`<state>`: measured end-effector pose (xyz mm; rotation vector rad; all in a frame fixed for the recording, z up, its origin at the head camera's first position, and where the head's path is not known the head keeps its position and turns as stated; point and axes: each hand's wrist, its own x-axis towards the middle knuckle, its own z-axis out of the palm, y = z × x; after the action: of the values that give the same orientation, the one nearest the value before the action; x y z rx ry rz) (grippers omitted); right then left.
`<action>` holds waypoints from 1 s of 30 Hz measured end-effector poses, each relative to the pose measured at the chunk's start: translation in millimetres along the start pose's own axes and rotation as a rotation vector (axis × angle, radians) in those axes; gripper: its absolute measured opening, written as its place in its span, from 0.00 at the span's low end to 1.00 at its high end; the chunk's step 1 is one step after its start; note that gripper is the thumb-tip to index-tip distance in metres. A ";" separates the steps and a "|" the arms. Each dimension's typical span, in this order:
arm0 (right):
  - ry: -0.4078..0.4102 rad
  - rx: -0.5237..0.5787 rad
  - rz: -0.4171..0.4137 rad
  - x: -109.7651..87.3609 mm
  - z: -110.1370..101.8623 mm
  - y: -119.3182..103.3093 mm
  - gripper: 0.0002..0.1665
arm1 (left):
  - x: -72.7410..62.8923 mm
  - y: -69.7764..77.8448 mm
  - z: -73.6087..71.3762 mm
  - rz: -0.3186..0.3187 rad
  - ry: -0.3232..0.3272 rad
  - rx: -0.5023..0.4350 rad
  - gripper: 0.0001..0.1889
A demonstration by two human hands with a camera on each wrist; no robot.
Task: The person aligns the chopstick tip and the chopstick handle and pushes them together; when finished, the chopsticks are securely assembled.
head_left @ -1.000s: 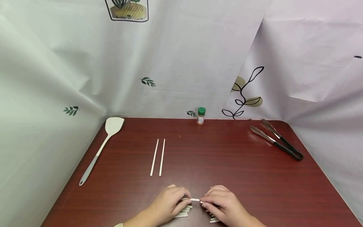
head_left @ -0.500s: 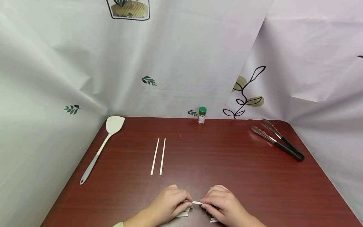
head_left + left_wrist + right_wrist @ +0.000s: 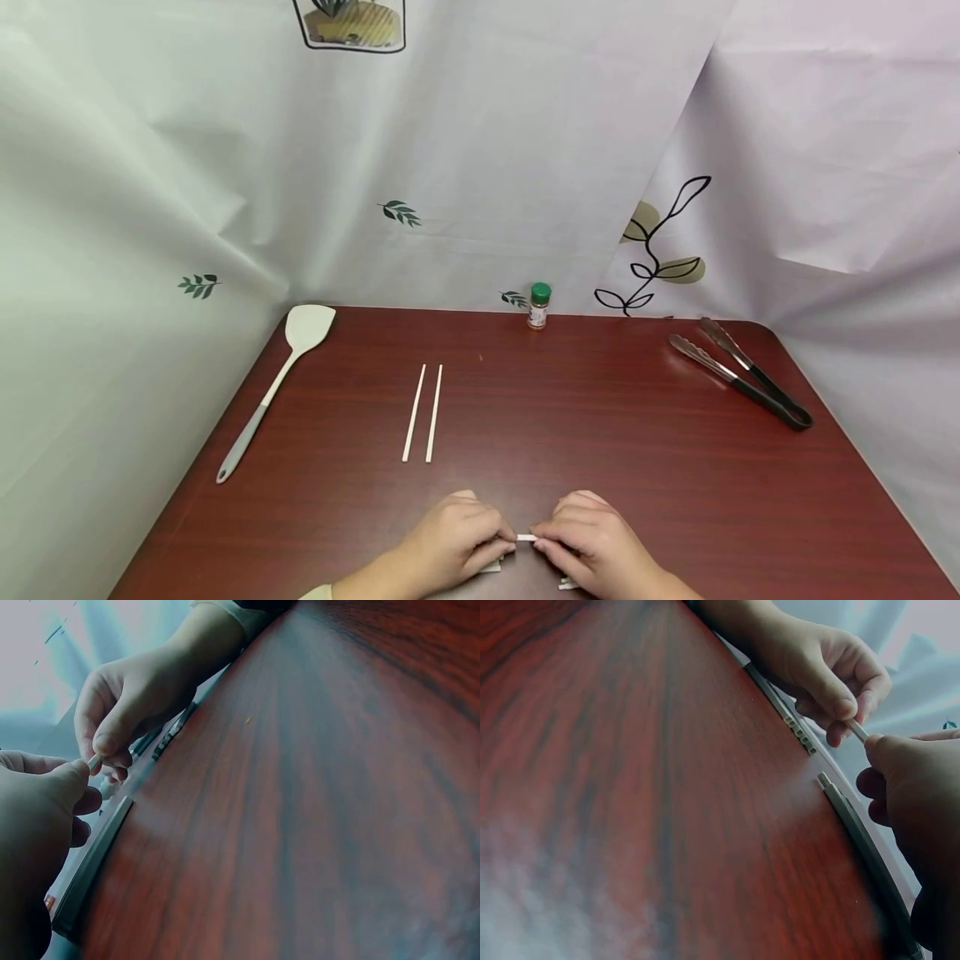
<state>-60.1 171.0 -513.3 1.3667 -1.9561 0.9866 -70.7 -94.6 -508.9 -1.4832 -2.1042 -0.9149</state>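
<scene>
In the head view my left hand (image 3: 453, 542) and right hand (image 3: 600, 546) face each other low over the table's near side. Between their fingertips runs a short visible length of thin white stick (image 3: 527, 538), pinched from both sides by thumbs and fingers. Its ends are hidden in the hands, so I cannot tell whether it is one piece or two. Several similar sticks (image 3: 491, 567) lie under my left hand, and more sticks (image 3: 567, 583) lie under my right. The right wrist view shows both piles, one row (image 3: 799, 731) and the other (image 3: 825, 780), with a gap between.
Two white chopsticks (image 3: 414, 412) (image 3: 434, 412) lie side by side left of centre. A white spatula (image 3: 275, 387) with grey handle lies at the left edge. A green-capped spice jar (image 3: 538, 306) stands at the back. Black-handled tongs (image 3: 742, 371) lie at the right.
The stick section between the hands looks shorter and straighter; a second ago its part at the right hand sat lower, out of line. Fewer piled sticks show. The view shifted slightly.
</scene>
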 end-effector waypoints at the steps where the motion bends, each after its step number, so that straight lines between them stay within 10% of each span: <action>1: -0.002 0.002 -0.005 0.6 -0.2 -0.1 0.05 | 0.4 0.1 0.3 0.005 0.001 0.003 0.07; 30: 0.025 0.031 -0.133 14.6 -3.1 -5.9 0.06 | 4.4 2.0 2.0 0.063 0.022 -0.009 0.08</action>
<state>-59.3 164.4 -498.6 1.4741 -1.8135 0.9699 -70.3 -89.8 -506.9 -1.5270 -2.0286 -0.9144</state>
